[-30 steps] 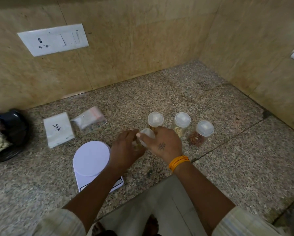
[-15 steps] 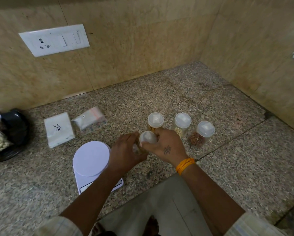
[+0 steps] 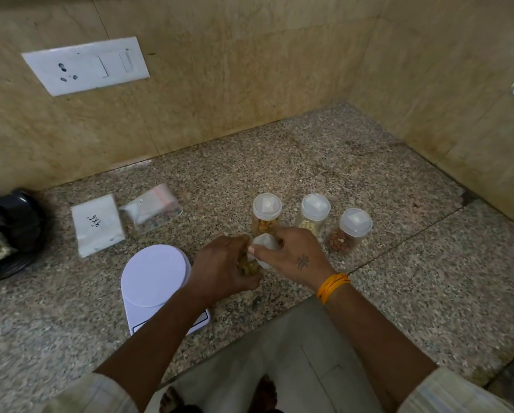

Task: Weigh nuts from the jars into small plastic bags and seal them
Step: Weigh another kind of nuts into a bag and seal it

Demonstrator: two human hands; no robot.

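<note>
Moved: my right hand [image 3: 291, 251] has twisted the white plastic lid [image 3: 264, 248] further.
Grip: my left hand [image 3: 223, 269] clasps the clear nut jar [image 3: 249, 265], just right of the white scale [image 3: 155, 275]; the right pinches the lid.
Handling: light, slick, rigid; hold the wall.

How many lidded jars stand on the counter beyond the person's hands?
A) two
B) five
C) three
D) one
C: three lidded jars stand in a row beyond the hands; a fourth jar is held between them.
</note>
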